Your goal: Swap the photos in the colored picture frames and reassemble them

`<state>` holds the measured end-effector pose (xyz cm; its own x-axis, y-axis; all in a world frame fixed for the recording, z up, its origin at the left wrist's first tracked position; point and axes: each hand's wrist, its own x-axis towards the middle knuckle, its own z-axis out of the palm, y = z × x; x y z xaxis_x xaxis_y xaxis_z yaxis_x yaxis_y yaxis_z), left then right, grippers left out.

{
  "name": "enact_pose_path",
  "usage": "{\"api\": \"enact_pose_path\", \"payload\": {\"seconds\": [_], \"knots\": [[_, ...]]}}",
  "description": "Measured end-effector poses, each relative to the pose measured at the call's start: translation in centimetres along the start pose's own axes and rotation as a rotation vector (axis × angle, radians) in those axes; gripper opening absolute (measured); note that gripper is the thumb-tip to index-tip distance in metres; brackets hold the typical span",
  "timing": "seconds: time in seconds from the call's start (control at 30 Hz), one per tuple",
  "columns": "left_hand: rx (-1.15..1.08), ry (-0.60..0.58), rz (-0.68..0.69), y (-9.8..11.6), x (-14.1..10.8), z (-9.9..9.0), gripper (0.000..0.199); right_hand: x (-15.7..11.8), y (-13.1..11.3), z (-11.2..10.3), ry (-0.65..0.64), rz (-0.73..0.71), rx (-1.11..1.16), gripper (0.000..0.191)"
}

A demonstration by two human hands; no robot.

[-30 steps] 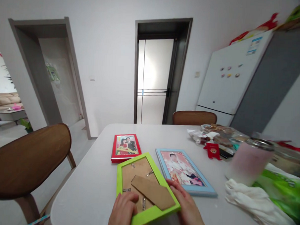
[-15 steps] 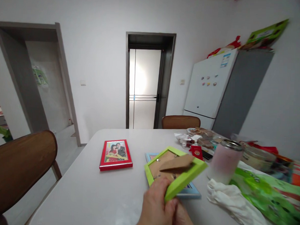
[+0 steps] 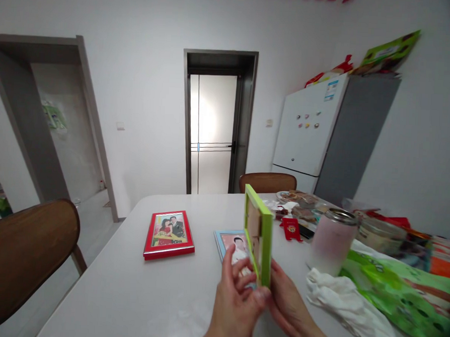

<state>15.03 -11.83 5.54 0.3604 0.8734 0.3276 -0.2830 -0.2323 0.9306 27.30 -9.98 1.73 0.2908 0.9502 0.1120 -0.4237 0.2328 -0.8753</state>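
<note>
Two hands, left (image 3: 236,300) and right (image 3: 288,303), grip a green frame (image 3: 266,240) upright above a white table (image 3: 182,296).

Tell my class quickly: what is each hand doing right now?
Left hand: holding the green frame low down, fingers loosely curled.
Right hand: at the frame's other side; fingers partly hidden, grip cannot be told.

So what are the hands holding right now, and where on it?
The green picture frame, upright and nearly edge-on, held near its lower end between both hands.
</note>
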Motion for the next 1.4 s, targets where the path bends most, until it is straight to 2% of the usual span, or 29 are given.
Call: {"api": "enact_pose_path", "payload": {"seconds": [0.07,0.13,0.2,0.27,0.37,0.43,0.63,0.73,0.8,0.87,0.93,1.0,1.07,1.17,1.27,1.33,1.4], "knots": [[-0.071,0.076,-0.003,0.4,1.8,-0.5,0.089,1.6,-1.1,-1.6,0.114,0.025,-0.096,0.056],[0.028,0.165,-0.027,-0.3,3.2,-1.1,0.078,3.2,-1.7,-3.5,0.193,0.053,-0.307,0.062],[0.171,0.217,-0.101,-2.2,3.9,-1.8,0.067,4.7,-1.8,-5.3,0.168,0.068,-0.556,0.059],[0.248,0.226,-0.151,-4.6,3.8,-2.4,0.064,5.8,-1.4,-6.6,0.101,0.056,-0.714,0.053],[0.356,0.213,-0.193,-7.5,2.7,-2.8,0.059,6.8,-0.6,-7.9,0.071,0.027,-0.805,0.046],[0.445,0.195,-0.203,-8.5,1.9,-2.8,0.056,6.8,-0.1,-8.5,0.065,0.002,-0.861,0.043],[0.676,0.097,-0.192,-8.9,0.7,-2.7,0.054,6.3,0.9,-10.3,0.059,-0.121,-1.031,0.038],[0.804,0.065,-0.201,-8.2,1.0,-4.5,0.053,6.5,0.6,-10.2,0.061,-0.193,-1.102,0.038],[0.915,0.089,-0.193,-7.2,1.8,-7.1,0.054,6.5,0.4,-9.0,0.077,-0.254,-1.132,0.038],[1.046,0.151,-0.173,-5.9,2.7,-10.9,0.054,6.1,0.4,-6.5,0.059,-0.341,-1.151,0.038],[1.173,0.225,-0.174,-4.4,3.6,-14.8,0.054,5.1,1.1,-3.1,-0.057,-0.395,-1.133,0.036],[1.268,0.257,-0.194,-3.2,4.1,-18.0,0.044,3.9,2.5,0.8,-0.244,-0.329,-1.049,0.034],[1.326,0.249,-0.214,-2.6,3.9,-19.7,0.032,3.1,4.5,4.2,-0.312,-0.178,-0.914,0.038],[1.345,0.205,-0.227,-2.4,2.5,-19.4,0.026,3.1,7.6,7.4,-0.2,-0.003,-0.791,0.05],[1.294,0.175,-0.229,-2.4,0.2,-17.4,0.029,3.4,9.4,8.5,-0.142,0.097,-0.722,0.053],[1.223,0.168,-0.229,-2.0,-1.5,-16.2,0.034,2.9,9.2,8.6,-0.163,0.159,-0.662,0.052],[1.129,0.161,-0.23,-1.2,-2.9,-15.3,0.035,1.7,7.9,8.7,-0.173,0.188,-0.549,0.054]]}}
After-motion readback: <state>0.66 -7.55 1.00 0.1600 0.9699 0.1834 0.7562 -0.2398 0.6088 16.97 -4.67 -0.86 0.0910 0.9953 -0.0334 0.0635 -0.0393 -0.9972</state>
